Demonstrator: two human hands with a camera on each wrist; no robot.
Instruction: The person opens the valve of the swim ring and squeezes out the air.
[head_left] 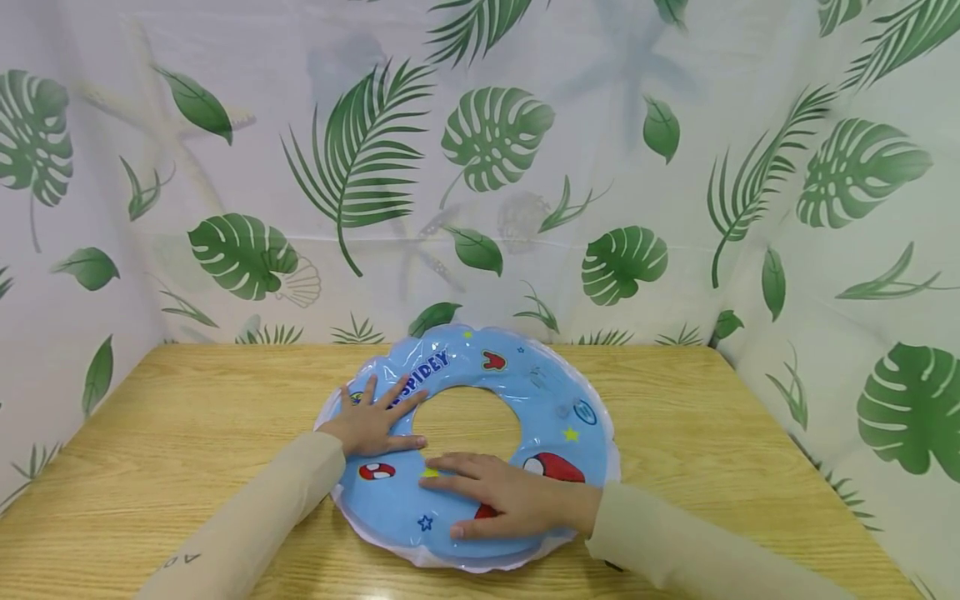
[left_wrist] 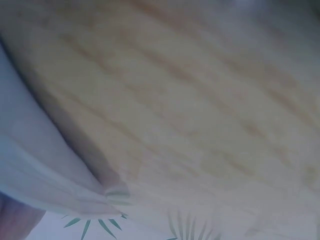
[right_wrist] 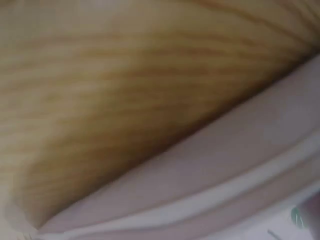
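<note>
A blue inflatable swim ring (head_left: 555, 375) with red, yellow and dark blue prints lies flat on the wooden table. My left hand (head_left: 375, 423) rests on its left side with the fingers spread, partly covering the printed lettering. On the near side, my right hand (head_left: 510, 498) lies across the ring, fingers straight and pointing left, over part of a red print. The ring's pale edge (left_wrist: 45, 150) fills the left of the blurred left wrist view. In the right wrist view the pale rim (right_wrist: 200, 175) runs diagonally above the tabletop.
The wooden table (head_left: 675, 400) extends around the ring on all sides. Behind it and along both sides hangs a white curtain (head_left: 555, 250) printed with green leaves. Bare tabletop shows through the ring's hole.
</note>
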